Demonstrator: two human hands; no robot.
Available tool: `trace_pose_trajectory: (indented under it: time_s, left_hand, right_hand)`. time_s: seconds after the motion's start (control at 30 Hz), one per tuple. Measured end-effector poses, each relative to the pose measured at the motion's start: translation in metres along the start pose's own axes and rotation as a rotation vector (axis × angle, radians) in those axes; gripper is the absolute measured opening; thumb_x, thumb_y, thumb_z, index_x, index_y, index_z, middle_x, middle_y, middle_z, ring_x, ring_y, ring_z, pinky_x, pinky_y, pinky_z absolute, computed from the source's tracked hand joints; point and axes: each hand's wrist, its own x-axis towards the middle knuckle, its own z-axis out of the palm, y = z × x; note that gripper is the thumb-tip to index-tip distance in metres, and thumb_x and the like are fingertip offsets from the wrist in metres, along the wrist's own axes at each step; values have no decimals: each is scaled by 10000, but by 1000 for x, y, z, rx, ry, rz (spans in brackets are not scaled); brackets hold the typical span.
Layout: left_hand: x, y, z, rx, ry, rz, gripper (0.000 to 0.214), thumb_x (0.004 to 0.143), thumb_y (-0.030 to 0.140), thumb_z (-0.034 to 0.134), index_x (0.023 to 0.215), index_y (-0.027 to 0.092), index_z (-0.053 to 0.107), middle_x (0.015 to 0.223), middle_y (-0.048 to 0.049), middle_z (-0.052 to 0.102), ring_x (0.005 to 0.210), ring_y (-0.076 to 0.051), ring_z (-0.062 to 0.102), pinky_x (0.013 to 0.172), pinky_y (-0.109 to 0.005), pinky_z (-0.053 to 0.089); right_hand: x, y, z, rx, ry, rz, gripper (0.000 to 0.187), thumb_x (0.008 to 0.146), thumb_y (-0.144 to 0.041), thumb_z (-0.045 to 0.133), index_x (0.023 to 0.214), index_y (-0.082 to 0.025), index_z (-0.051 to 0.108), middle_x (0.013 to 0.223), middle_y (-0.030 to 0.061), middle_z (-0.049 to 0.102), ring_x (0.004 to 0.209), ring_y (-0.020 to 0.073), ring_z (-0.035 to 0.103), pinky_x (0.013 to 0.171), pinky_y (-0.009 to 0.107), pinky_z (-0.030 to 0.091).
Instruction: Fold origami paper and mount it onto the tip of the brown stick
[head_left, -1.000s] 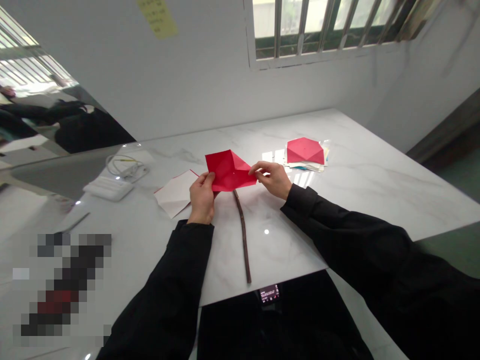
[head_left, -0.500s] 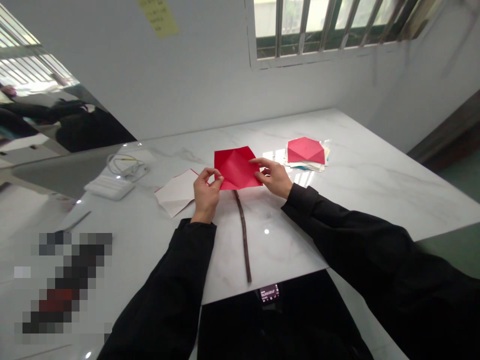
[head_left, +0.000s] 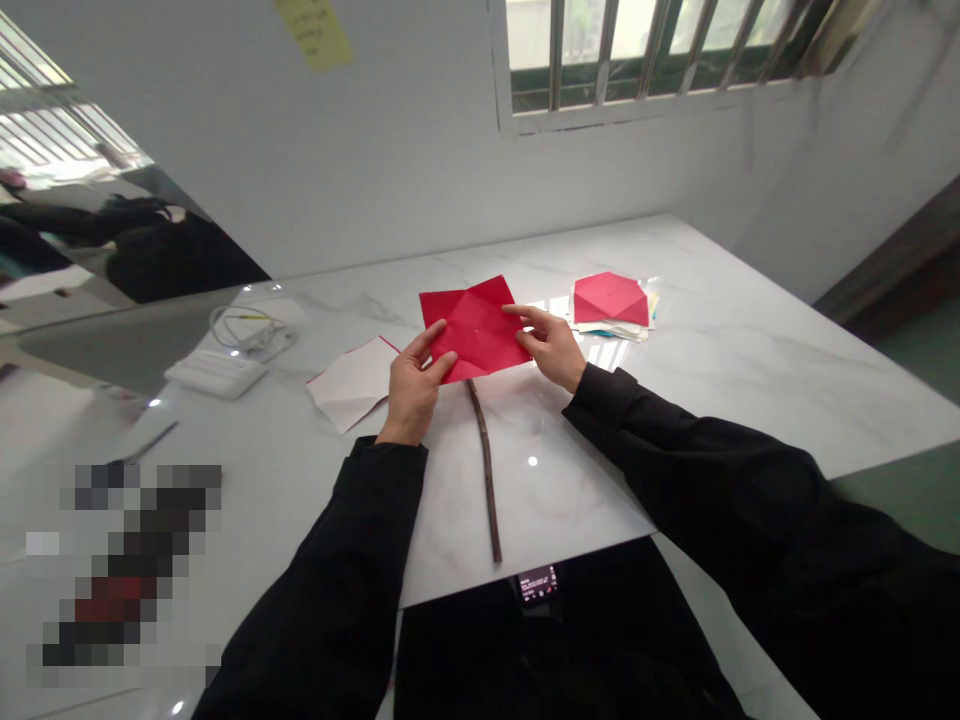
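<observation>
A creased sheet of red paper [head_left: 480, 325] is held up between my two hands above the table. At its left edge my left hand [head_left: 416, 385] grips it, thumb in front along the lower left corner. My right hand [head_left: 553, 345] holds the right edge between thumb and fingers. Fold lines cross the paper and its upper edge dips in the middle. Below it a thin brown stick [head_left: 488, 475] lies on the table, its far end hidden by the paper. Left of my left hand lies a white sheet with red edges [head_left: 351, 385], partly covered by that hand.
A stack of papers topped by a folded red one [head_left: 611, 298] sits at the back right of the marble-patterned table [head_left: 750, 350]. A white device [head_left: 217, 372] with a coiled cable [head_left: 255, 325] lies at left. Blurred-out dark items [head_left: 127, 570] are at front left.
The red paper has tilted and turned a little, its upper right corner now higher. My left fingers have spread out along its left edge; my right hand stays nearly in place.
</observation>
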Motion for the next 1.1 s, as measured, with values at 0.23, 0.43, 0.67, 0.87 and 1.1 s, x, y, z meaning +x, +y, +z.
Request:
trace_pose_trajectory:
  time_s: [0.23,0.43,0.67,0.87,1.1]
  left_hand:
    - [-2,8,0,-221,-72,-73,752,740,192,916,1457,227,694,1397,-114,757,1365,-314,680,1201,-461,538]
    - [-2,10,-2,-256,-73,-88,702,732,178,928,1405,221,732,1354,-110,775,1298,-302,717,1153,-438,573]
    - [1,8,-5,-309,-80,-125,630,722,196,964,1321,271,784,1212,-58,821,1150,-253,770,1043,-377,630]
    - [1,12,-6,-354,-76,-163,561,736,178,960,1267,276,808,1175,-48,830,1145,-243,774,1030,-350,638]
    - [0,15,-7,-345,-93,-163,564,756,234,970,1291,264,793,1321,-80,794,1309,-299,718,1099,-388,621]
  right_hand:
    - [1,-7,1,215,15,127,526,779,-283,711,1296,-224,789,1087,56,795,974,218,718,824,349,615]
    - [-2,-13,2,356,-2,249,599,754,-297,802,1349,-247,759,1038,42,807,853,183,719,772,331,608]
    - [-2,-12,-2,347,37,271,572,744,-370,883,1299,-266,788,996,25,781,813,162,691,699,286,563]
    - [-2,-18,-3,428,18,308,602,708,-420,952,1269,-282,784,1016,29,783,905,189,716,778,320,598]
    - [-2,-23,-4,451,12,303,607,707,-461,967,1255,-287,773,1052,31,779,955,209,726,834,359,618]
